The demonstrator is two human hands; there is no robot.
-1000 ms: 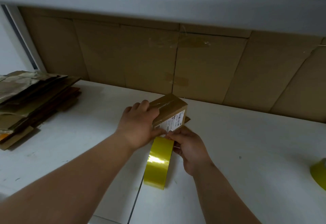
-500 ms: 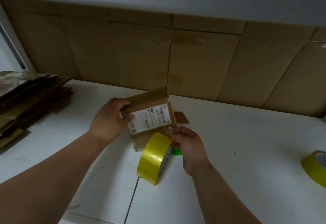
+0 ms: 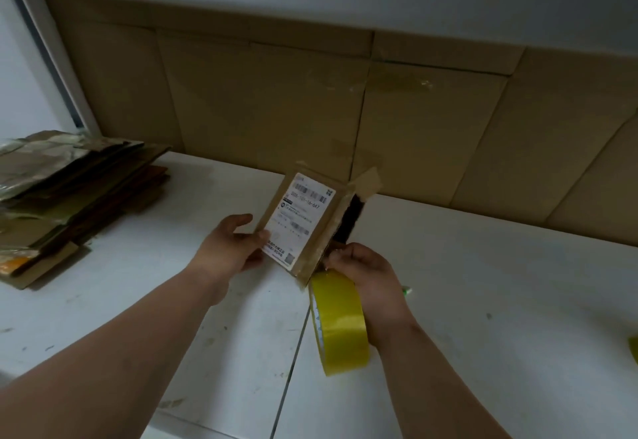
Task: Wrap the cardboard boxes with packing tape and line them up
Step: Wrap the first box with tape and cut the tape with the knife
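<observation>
a white table (image 3: 483,300) carries everything, backed by a wall of large cardboard sheets (image 3: 262,107). a stack of flattened cardboard (image 3: 69,193) lies at the table's far left. above the middle of the table a small cardboard box (image 3: 310,221) is held tilted on end, its white shipping label (image 3: 299,217) facing the camera and one end flap (image 3: 366,181) open. the left hand (image 3: 231,248) grips the box's lower left edge, thumb on the label. the right hand (image 3: 369,276) holds a yellow packing tape roll (image 3: 340,324) just below the box, fingertips pinching at the box's lower right corner. a second yellow roll (image 3: 633,349) peeks in at the right edge.
</observation>
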